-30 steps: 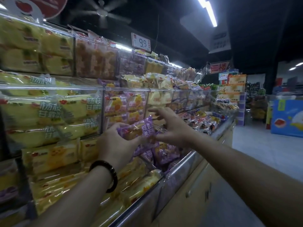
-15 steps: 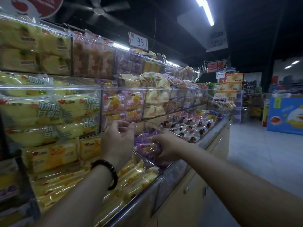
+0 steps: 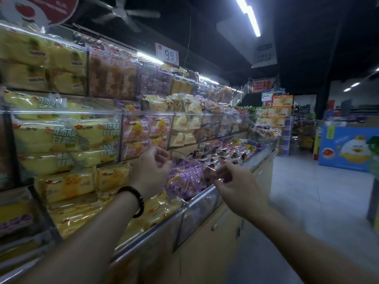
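Note:
Purple-wrapped snack packets point(image 3: 184, 177) lie heaped in a clear-fronted bin point(image 3: 196, 203) on the lowest shelf. My left hand point(image 3: 151, 169), with a dark bead bracelet on its wrist, hovers just left of the heap, its fingers loosely curled and holding nothing. My right hand point(image 3: 231, 181) is at the heap's right side, where its curled fingertips pinch the clear wrapper end of the top purple packet.
Yellow bread packets point(image 3: 67, 181) fill the bins to the left and the shelves above. Dark-spotted packets point(image 3: 217, 154) lie in the bin beyond. A price sign reading 9.9 point(image 3: 167, 54) stands on top. The tiled aisle point(image 3: 307, 201) runs along the right, with a blue display box point(image 3: 346, 148) further down it.
My left hand carried a purple packet to the bin and let it go. My right hand came down from the upper shelf to the heap and has shifted right.

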The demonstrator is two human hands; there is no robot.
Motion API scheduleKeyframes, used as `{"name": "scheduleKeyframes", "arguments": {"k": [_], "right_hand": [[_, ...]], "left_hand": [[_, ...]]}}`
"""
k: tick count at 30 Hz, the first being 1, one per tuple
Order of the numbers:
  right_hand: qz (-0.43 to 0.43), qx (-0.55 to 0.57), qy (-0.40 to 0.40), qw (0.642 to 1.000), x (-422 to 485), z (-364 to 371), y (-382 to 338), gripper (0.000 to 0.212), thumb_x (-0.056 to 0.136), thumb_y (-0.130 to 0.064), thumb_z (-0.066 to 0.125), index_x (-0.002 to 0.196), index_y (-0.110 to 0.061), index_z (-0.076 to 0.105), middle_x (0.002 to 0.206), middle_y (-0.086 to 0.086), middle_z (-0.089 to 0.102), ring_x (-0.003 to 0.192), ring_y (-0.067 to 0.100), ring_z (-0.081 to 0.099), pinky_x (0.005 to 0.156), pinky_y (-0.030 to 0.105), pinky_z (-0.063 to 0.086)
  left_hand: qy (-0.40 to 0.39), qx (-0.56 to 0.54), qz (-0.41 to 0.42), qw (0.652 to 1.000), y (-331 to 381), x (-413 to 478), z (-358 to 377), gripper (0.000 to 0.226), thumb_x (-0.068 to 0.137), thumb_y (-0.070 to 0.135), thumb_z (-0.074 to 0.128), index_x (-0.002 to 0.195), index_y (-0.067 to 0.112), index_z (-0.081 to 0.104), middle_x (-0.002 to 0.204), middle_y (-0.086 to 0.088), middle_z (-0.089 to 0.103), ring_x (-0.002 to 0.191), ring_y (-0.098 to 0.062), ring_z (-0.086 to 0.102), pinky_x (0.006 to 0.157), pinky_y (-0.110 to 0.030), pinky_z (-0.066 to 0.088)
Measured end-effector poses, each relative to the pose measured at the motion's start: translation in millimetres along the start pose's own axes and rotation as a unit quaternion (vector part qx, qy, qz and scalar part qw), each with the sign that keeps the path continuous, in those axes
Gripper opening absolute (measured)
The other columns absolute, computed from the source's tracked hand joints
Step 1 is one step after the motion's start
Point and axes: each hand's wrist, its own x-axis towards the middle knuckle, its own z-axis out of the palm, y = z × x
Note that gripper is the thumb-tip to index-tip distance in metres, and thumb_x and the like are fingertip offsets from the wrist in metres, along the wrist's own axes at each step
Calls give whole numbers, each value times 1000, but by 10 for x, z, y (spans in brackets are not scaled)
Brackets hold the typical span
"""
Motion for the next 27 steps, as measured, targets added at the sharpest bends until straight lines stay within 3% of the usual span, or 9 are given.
{"name": "scheduleKeyframes", "arguments": {"k": [2, 4, 6, 12, 15, 17, 19, 22, 27], "right_hand": [[9, 29, 26, 999, -520, -28, -64, 11, 91, -26, 74, 90, -32, 65, 83, -13, 65, 76, 3, 63, 65, 24, 54], [41, 66, 14, 997, -1032, -3, -108, 10, 89, -27, 75, 88, -31, 66, 77, -12, 66, 73, 5, 65, 63, 28, 56], [92, 92, -46, 990, -1461, 33, -144, 9, 89, -27, 76, 93, -30, 69, 78, -10, 68, 74, 7, 66, 68, 34, 59], [185, 112, -203, 955, -2408, 226, -147, 16, 91, -33, 76, 104, -27, 68, 88, -8, 69, 81, 7, 66, 73, 33, 57], [214, 79, -248, 942, -2873, 466, 21, 15, 94, -36, 73, 104, -28, 67, 91, -9, 69, 81, 8, 65, 63, 22, 50], [240, 63, -268, 931, -3229, 628, 169, 15, 95, -37, 72, 105, -27, 67, 91, -6, 67, 79, 7, 63, 58, 18, 45], [267, 42, -305, 913, -3547, 769, 301, 21, 94, -34, 74, 112, -25, 67, 96, -2, 69, 83, 9, 65, 65, 21, 47], [254, -35, -406, 877, -3825, 1007, 479, 43, 92, -37, 76, 129, -19, 65, 121, 3, 69, 111, 22, 64, 83, 25, 44], [246, -70, -498, 829, -4077, 1356, 720, 54, 86, -38, 80, 132, -15, 64, 131, 10, 67, 120, 29, 63, 90, 26, 46]], "left_hand": [[-31, -10, 46, 998, 255, -216, -18, 12, 97, 27, 71, 99, 32, 61, 95, 9, 67, 83, -15, 70, 63, -24, 58], [-73, -42, 69, 994, 446, -560, -20, 10, 95, 31, 73, 98, 33, 64, 91, 10, 70, 77, -16, 72, 62, -32, 61], [-137, -88, 46, 986, 524, -1034, -16, 8, 97, 28, 72, 100, 30, 65, 94, 7, 70, 76, -20, 74, 65, -44, 64], [-316, -22, -76, 946, -112, -2573, 99, 12, 100, 27, 67, 108, 30, 59, 101, 7, 67, 73, -11, 72, 63, -33, 60], [-373, 47, -135, 917, -691, -3135, 203, 15, 95, 33, 73, 106, 32, 63, 101, 11, 70, 87, -10, 70, 79, -31, 59], [-401, 54, -180, 897, -1031, -3489, 285, 18, 94, 29, 73, 109, 25, 64, 101, 7, 70, 85, -10, 67, 72, -20, 53], [-451, 67, -221, 862, -1318, -3776, 373, 24, 96, 25, 72, 115, 20, 59, 100, 3, 67, 79, -10, 62, 62, -14, 47], [-498, 151, -196, 831, -1594, -3985, 429, 36, 92, 34, 75, 122, 20, 61, 108, 2, 69, 100, -19, 67, 77, -25, 48], [-596, 259, -142, 747, -1747, -4117, 478, 48, 95, 42, 72, 135, 20, 60, 131, -3, 67, 120, -22, 62, 87, -25, 43]]}}
